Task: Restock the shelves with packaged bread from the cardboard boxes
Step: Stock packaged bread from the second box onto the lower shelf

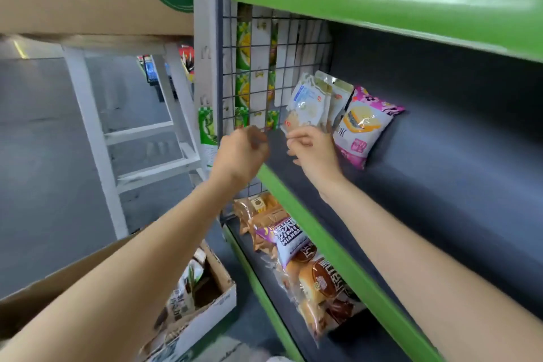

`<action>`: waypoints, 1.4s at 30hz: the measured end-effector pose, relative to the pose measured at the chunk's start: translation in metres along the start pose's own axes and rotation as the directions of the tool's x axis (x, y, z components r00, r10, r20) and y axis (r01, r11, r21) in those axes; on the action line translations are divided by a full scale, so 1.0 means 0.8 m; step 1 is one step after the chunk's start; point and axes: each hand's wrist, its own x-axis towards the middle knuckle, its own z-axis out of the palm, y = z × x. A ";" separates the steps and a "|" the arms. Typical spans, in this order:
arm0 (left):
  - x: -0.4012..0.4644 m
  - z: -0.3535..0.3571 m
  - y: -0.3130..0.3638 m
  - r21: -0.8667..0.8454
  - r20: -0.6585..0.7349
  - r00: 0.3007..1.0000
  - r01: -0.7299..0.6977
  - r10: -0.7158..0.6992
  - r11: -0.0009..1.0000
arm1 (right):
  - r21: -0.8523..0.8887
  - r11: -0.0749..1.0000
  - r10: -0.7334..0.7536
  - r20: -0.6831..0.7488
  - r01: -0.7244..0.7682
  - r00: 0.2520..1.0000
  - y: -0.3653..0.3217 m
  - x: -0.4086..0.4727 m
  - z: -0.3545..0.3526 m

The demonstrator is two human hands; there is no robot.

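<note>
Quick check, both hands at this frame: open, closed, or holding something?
Left hand: fingers curled into a loose fist, nothing visible in it.
Right hand: pinching the bottom edge of the white bread packet on the shelf.

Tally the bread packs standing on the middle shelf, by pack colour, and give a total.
White and blue packs: 1, pinched by the right hand
Clear and tan packs: 1, mostly hidden behind the white one
Pink packs: 1
Total: 3 that show; more may be hidden.
</note>
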 end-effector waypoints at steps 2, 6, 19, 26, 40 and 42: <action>-0.031 -0.035 -0.035 0.013 -0.027 0.997 0.071 -0.071 0.997 | -0.005 0.999 -0.044 0.087 0.045 0.995 -0.006 -0.025 0.049; -0.093 -0.081 -0.127 0.057 -0.088 0.957 0.280 -0.275 0.958 | -0.098 0.994 -0.016 0.362 0.055 0.932 0.021 -0.075 0.155; -0.198 -0.085 -0.449 0.495 0.083 0.715 0.576 -0.695 0.651 | -0.484 0.873 0.416 0.808 0.067 0.418 0.202 -0.164 0.401; -0.229 -0.086 -0.509 0.512 0.238 0.639 0.557 -0.731 0.654 | -0.539 0.835 0.399 0.729 0.107 0.556 0.217 -0.181 0.458; -0.208 -0.077 -0.497 0.811 0.198 0.777 0.213 -0.598 0.544 | -0.211 0.944 0.331 0.568 -0.255 0.754 0.217 -0.163 0.403; -0.203 -0.082 -0.490 0.760 0.138 0.787 0.304 -0.601 0.574 | -0.155 0.934 0.353 0.524 -0.321 0.775 0.209 -0.153 0.396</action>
